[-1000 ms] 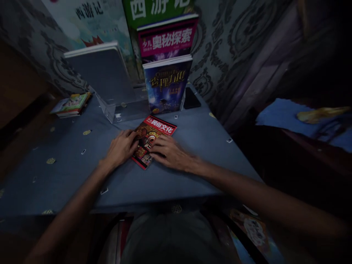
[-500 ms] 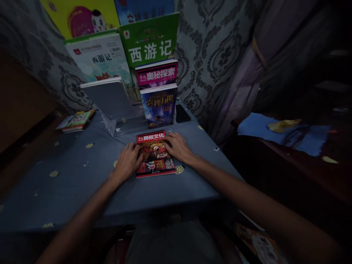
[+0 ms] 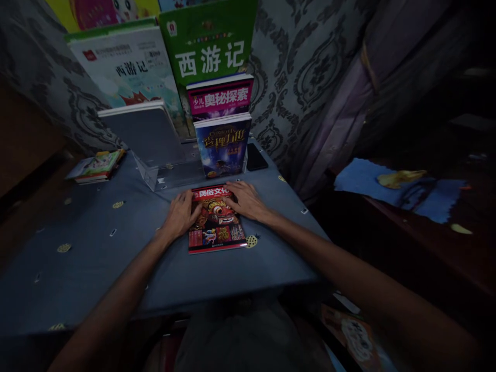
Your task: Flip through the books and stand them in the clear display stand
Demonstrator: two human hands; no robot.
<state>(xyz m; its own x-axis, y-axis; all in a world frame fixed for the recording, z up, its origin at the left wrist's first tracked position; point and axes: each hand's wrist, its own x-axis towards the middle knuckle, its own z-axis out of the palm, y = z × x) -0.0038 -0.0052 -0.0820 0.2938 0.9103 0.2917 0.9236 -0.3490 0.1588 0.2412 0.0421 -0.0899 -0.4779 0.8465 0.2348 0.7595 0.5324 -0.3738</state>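
A red-topped book (image 3: 219,227) with a painted mask on its cover lies flat on the blue tablecloth before me. My left hand (image 3: 181,213) rests at its upper left edge, thumb reaching onto the cover and the other fingers stretched along the side. Over the upper right corner lies my right hand (image 3: 245,200), palm down, its fingers extended and hiding part of the title. Both hands touch the book without closing round it.
Behind the book, a clear stand (image 3: 149,175) holds a grey-backed book (image 3: 143,135), and a blue-purple book (image 3: 222,144) stands alongside. Taller books, including a green one (image 3: 211,44), rise behind. A dark phone (image 3: 256,156) lies right; a small book stack (image 3: 96,166) lies left.
My right hand has slid up and inward, over the book's top right corner. My left hand has moved slightly up its left edge. The camera view has shifted a little.
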